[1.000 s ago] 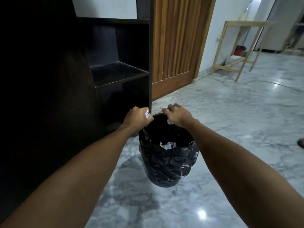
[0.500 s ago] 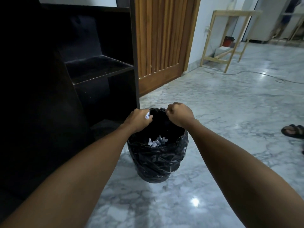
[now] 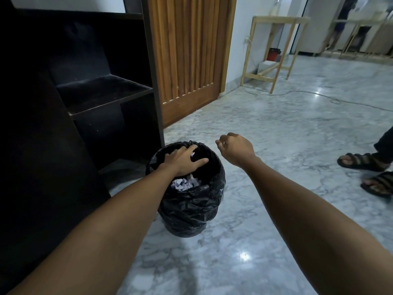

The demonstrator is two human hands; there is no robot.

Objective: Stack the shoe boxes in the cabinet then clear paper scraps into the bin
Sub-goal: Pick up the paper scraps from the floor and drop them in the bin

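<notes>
Left hand (image 3: 183,159): open, fingers spread, palm down over the mouth of the bin (image 3: 189,201), holding nothing; a small white scrap shows just beside its fingers. Paper scraps (image 3: 184,184) lie inside the black-lined bin, beside the dark cabinet (image 3: 102,88). Right hand (image 3: 235,148): loosely curled, off the rim, contents not discernible.

A slatted wooden door (image 3: 189,54), a bare wooden table (image 3: 278,20) with a cable (image 3: 319,95) trailing near it, and sandalled feet (image 3: 365,169) share the marble floor (image 3: 276,135).
</notes>
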